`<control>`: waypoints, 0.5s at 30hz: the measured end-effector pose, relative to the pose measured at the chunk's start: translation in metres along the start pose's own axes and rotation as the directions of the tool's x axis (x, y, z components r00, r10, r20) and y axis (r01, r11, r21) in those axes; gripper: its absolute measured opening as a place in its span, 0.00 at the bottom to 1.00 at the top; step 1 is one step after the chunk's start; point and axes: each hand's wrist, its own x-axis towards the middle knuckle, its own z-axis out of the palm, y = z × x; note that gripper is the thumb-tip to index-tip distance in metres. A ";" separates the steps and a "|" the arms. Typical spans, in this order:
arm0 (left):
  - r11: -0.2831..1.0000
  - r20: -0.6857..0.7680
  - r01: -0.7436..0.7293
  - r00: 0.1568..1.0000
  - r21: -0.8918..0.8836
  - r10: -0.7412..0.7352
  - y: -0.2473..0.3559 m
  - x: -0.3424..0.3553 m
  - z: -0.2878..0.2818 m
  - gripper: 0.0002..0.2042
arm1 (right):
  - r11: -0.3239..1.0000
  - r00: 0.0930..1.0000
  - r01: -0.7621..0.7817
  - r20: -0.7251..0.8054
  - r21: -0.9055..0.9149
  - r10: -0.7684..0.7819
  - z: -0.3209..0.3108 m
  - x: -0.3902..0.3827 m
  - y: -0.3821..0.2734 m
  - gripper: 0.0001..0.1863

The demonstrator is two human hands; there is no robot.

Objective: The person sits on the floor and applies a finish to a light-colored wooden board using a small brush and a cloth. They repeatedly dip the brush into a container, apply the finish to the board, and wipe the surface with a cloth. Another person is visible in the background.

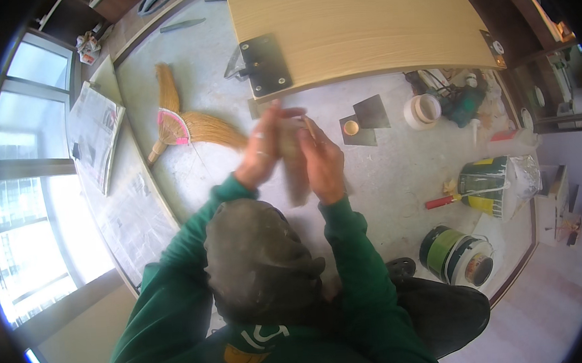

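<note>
Over the grey floor, in front of the light wooden panel (354,25), my left hand (262,150) and my right hand (323,155) face each other close together. Both are smeared by motion, so I cannot make out how the fingers close. A long grey-brown thing (295,174), too blurred to name, hangs between the palms. At the panel's near left corner, just beyond my fingertips, a black metal plate (266,63) is fixed with screws. Left of my left hand lies a straw hand broom (182,125) with a pink band.
To the right lie dark flat pieces (371,112) with a small round yellowish disc (351,128), white tape rolls (423,111) and a green power tool (465,107). Nearer stand a bucket (483,185) beside a red-handled brush (444,202), and a green-and-white bucket (455,254). Windows (30,220) line the left.
</note>
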 end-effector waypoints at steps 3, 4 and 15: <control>0.932 0.095 0.160 0.986 -0.325 -0.136 0.010 -0.005 0.041 0.41 | 0.993 0.995 -0.039 -0.093 -0.112 0.028 -0.001 0.000 -0.012 0.23; 0.905 0.143 0.194 0.978 -0.378 -0.150 0.015 -0.008 0.044 0.41 | 0.992 0.989 -0.042 -0.145 -0.118 0.025 -0.004 0.002 -0.008 0.22; 0.960 0.023 -0.176 0.982 -0.216 0.185 0.118 -0.006 -0.032 0.29 | 0.874 0.956 0.103 -0.289 0.475 0.045 -0.059 0.041 -0.069 0.13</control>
